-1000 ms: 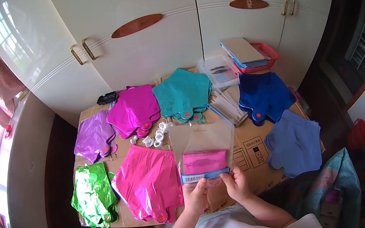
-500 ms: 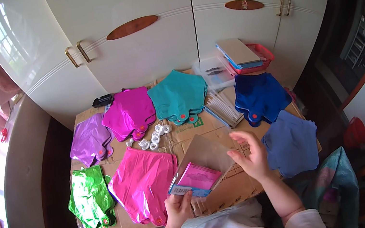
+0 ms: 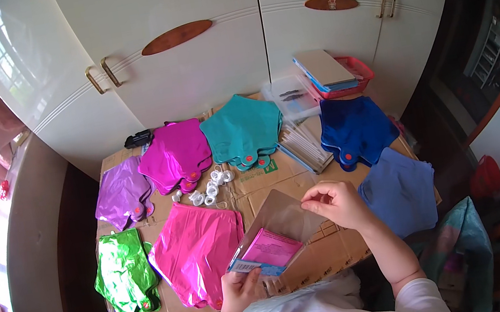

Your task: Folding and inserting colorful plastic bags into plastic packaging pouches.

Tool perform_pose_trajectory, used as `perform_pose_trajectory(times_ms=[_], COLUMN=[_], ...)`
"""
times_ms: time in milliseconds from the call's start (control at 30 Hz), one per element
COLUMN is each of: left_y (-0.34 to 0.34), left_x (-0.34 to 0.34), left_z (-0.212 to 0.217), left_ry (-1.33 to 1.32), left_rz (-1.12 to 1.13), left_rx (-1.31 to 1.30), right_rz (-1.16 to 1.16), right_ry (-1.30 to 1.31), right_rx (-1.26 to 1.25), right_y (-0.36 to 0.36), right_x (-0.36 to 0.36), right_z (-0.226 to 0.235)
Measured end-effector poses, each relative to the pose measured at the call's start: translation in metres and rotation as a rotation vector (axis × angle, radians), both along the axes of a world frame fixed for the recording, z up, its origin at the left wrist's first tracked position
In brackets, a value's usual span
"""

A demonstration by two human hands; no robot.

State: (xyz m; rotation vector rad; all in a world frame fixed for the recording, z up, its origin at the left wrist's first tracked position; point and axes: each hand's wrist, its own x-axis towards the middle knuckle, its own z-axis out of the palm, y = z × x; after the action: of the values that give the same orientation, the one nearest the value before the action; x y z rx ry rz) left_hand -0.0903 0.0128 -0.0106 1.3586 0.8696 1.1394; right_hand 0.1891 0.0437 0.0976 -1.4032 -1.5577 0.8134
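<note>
My left hand point(image 3: 240, 290) is closed on the lower corner of a clear plastic bag point(image 3: 281, 209), in front of me above the table. Inside the bag lies a folded pink foil piece point(image 3: 271, 247) with small print, against a light blue card point(image 3: 275, 269) bearing a barcode. The fingers of my right hand point(image 3: 337, 203) pinch the bag's upper right edge, at the see-through end. Just left of the bag is a stack of flat pink star-shaped foil balloons point(image 3: 196, 249). A grey-blue stack point(image 3: 398, 193) lies beyond my right wrist.
Cardboard point(image 3: 322, 260) covers the table. More foil stacks lie around: green point(image 3: 121, 269), lilac point(image 3: 121, 189), magenta point(image 3: 174, 152), teal point(image 3: 241, 127) and dark blue point(image 3: 355, 127). White ribbon rolls point(image 3: 210, 193), a box of cards point(image 3: 307, 146) and a red basket point(image 3: 361, 73) stand among them.
My right hand has moved a little left and its spread fingers have closed on the bag's edge. My left hand keeps its hold, with the bag slightly lower.
</note>
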Motion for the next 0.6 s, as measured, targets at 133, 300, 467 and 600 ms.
perform_pose_trajectory(times_ms=[133,300,467,600], left_y=[0.001,0.001,0.001,0.001], left_x=[-0.006,-0.008,-0.008,-0.007], left_z=[-0.001,-0.001,0.002,0.002], left_ry=[-0.056,-0.152,-0.144,-0.151], left_rz=[-0.069,-0.122,-0.106,-0.108], left_rx=[-0.053,-0.089,-0.078,-0.078], right_rz=[0.136,0.237,0.317,0.329], right_ry=[0.246,0.539,0.551,0.558], right_rx=[-0.157,-0.308,-0.484,-0.484], right_y=[0.002,0.002,0.005,0.006], right_x=[0.011,0.013,0.02,0.022], right_z=[-0.007,-0.004,-0.005,-0.01])
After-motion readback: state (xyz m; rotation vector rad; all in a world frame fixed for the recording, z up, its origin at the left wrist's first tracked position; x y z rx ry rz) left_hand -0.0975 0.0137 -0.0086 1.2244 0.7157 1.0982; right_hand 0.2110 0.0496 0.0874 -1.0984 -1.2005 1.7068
